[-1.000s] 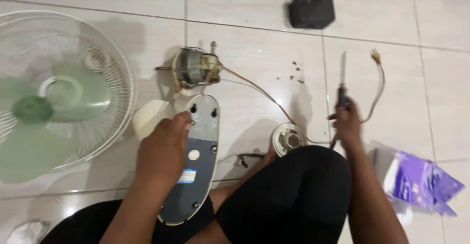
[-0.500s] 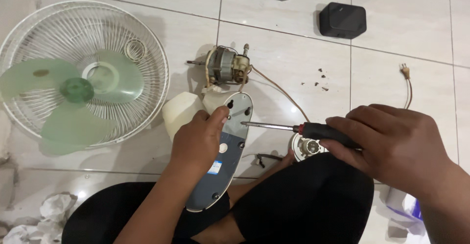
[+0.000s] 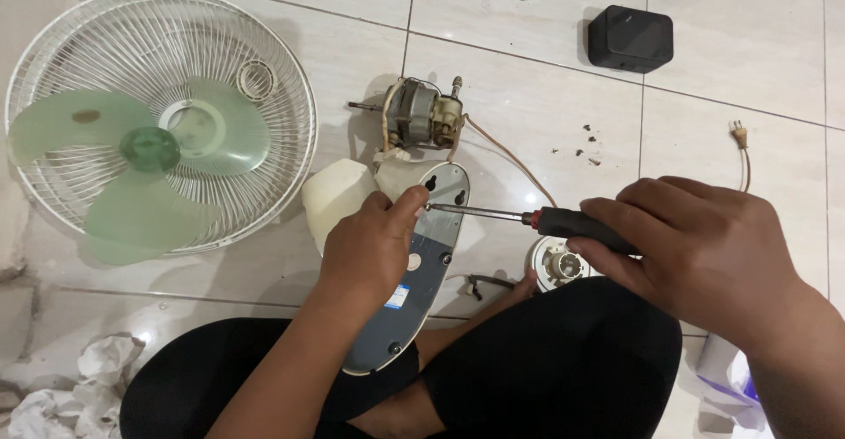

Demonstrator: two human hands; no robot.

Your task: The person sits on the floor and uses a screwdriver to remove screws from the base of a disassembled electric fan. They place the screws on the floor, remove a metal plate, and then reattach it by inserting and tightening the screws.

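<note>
1. I see the grey oval fan base cover [image 3: 421,272] lying across my lap, its far end reaching over the tiled floor [image 3: 528,78] toward the motor, its near end resting on my black-clad legs [image 3: 546,368].
2. My left hand [image 3: 370,250] lies on the cover's left edge, fingers curled down over it, the grip pressed against the plate with the fingertips just beside a screw hole near the far end.
3. My right hand [image 3: 695,245] has its grip closed around the black handle of a screwdriver [image 3: 519,217]; the metal shaft runs leftward, and its tip meets the cover right by my left fingertips.
4. Just beyond the cover's far end sits the bare fan motor [image 3: 418,113], its shaft pointing left, a thin brown cord [image 3: 510,153] trailing from it to the right.
5. A cream plastic housing [image 3: 339,197] lies touching the cover's left side, partly under my left hand.
6. A small round white part [image 3: 559,263] sits on the floor below the screwdriver handle, just beside my knee.
7. Far left, the white wire fan guard [image 3: 264,78] lies flat with the green blades [image 3: 145,153] inside it.
8. Far right is a black box [image 3: 629,38]; a plug [image 3: 738,131] lies at the right edge; crumpled paper [image 3: 62,395] sits near left.
</note>
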